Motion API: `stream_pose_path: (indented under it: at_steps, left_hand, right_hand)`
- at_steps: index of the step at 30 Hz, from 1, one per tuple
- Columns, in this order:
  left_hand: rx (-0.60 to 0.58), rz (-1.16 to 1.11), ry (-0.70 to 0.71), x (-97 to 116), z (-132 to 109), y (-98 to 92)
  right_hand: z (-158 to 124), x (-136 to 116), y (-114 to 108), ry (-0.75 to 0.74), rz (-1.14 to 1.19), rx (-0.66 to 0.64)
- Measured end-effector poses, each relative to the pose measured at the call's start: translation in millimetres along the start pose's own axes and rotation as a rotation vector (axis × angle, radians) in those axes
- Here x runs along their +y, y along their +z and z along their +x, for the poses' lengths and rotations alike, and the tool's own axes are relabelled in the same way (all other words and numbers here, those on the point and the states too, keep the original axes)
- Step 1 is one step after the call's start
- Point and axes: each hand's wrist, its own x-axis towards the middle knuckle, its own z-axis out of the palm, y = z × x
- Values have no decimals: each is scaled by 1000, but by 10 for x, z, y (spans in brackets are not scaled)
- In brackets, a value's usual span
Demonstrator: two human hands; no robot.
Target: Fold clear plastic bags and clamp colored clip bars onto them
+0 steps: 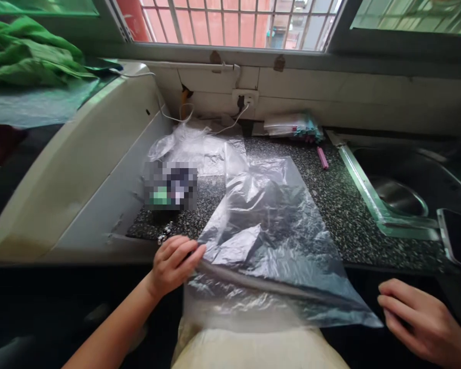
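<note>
Two hands flank the plastic bag: left hand pinches its near-left edge, while right hand rests loosely curled, empty, just beyond its right corner; the bag's long axis runs away across the bench.

Left hand showing bare: no glove, no ring or band visible. Left forearm showing bare along whole visible length, no sleeve or cuff reaching into view, no watch at wrist. Right hand also showing bare, no glove, no ring visible; wrist running out of frame. Pale cream garment showing at lower centre, cloth plain, unpatterned.
</note>
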Motion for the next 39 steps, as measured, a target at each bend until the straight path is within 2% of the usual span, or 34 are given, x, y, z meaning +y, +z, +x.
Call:
stream_pose_path:
  at_steps: [3, 5, 8, 12, 15, 17, 23, 29, 34, 36, 39]
  left_hand:
    - [-15, 17, 69, -34, -105, -42]
    - [-52, 50, 91, -74, -104, -19]
    - [-67, 120, 54, -152, -5, 50]
    - [-68, 159, 96, -206, 133, 77]
    - [-97, 153, 191, -172, 136, 43]
    - [-111, 152, 211, -124, 92, 21]
    - [-141, 86, 236, 20, -116, -30]
    - [-170, 67, 177, 17, -279, -112]
    - [-134, 228, 20, -79, -217, -43]
    - [-135, 261, 22, -123, -169, 1]
    - [-190, 219, 38, -193, -131, 10]
  right_hand:
    - [171, 89, 41, 77, 2, 60]
    - [450, 179, 95, 186, 11, 120]
    - [995, 370, 228, 366, 63, 106]
    - [1591, 615, 467, 603, 77, -23]
    - [1822, 654, 612, 754, 22, -181]
    - [1885, 602, 673, 788, -34, -262]
    - [1851, 442, 762, 696, -153, -263]
    - [1690, 544, 837, 576, -219, -175]
    - [1514, 643, 779, 444, -104, -59]
    - [1436, 666, 716, 344, -31, -3]
    - [1327, 685, 627, 206, 0, 11]
